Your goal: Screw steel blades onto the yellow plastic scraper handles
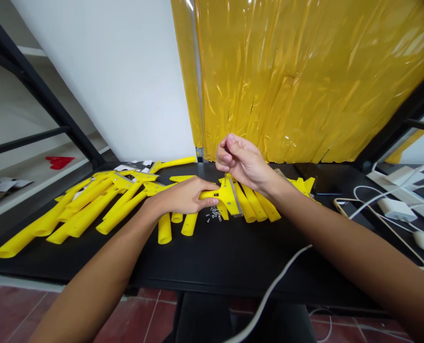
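My left hand [186, 194] is closed around the handle of a yellow scraper [227, 196], whose head with a metal blade points right. Above that head, my right hand [242, 159] is curled into a fist around a screwdriver [225, 180]. Only its thin shaft shows, pointing down at the scraper head; its handle is hidden in the fingers. Small loose screws and nuts [215, 214] lie on the black table just below the held scraper. Yellow handle parts [189, 224] lie under and beside my left hand, and more yellow pieces [256, 205] lie beneath my right wrist.
Several yellow scrapers [90, 200] are piled on the left of the black table [197, 262]. At right are a phone-like frame [379, 233], white chargers [396, 209] and a white cable [286, 271] crossing the front edge. A yellow plastic curtain [305, 81] hangs behind.
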{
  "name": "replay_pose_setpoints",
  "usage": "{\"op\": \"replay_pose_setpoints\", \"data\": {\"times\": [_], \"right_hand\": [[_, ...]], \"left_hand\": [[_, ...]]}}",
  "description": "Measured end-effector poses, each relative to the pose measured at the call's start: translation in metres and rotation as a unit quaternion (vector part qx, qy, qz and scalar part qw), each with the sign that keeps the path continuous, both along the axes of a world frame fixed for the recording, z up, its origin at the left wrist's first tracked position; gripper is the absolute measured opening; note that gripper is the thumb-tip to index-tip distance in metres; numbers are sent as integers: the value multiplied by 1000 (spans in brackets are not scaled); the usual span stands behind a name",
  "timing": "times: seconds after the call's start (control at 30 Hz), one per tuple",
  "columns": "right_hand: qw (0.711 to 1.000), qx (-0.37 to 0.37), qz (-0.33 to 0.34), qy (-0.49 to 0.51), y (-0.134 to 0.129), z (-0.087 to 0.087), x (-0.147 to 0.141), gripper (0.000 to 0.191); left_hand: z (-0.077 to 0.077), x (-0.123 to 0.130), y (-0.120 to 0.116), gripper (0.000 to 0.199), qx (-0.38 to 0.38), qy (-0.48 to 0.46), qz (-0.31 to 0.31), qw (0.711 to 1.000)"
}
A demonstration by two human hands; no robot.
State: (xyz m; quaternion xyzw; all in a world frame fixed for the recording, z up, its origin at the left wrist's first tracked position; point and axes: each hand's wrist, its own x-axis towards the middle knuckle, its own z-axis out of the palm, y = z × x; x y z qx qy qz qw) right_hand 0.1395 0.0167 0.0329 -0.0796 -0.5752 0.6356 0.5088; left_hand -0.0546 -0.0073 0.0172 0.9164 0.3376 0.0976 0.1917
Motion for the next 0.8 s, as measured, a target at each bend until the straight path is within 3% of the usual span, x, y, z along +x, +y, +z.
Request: {"op": "replay_pose_setpoints", "data": {"times": [0.3, 0.43, 0.6, 0.8], "right_hand": [[997, -17, 73, 2, 1, 6, 8, 35], [995, -3, 93, -44, -1, 14, 13, 35], [996, -15, 71, -49, -3, 28, 17, 24], [999, 2, 37, -23, -5, 31, 17, 25]], "left_hand": [[1, 7, -9, 29, -7, -20, -44, 999], [1, 8, -7, 29, 5, -26, -36, 999], [1, 4, -3, 28, 37, -40, -19, 998], [2, 3, -4, 27, 91, -38, -9, 995]]}}
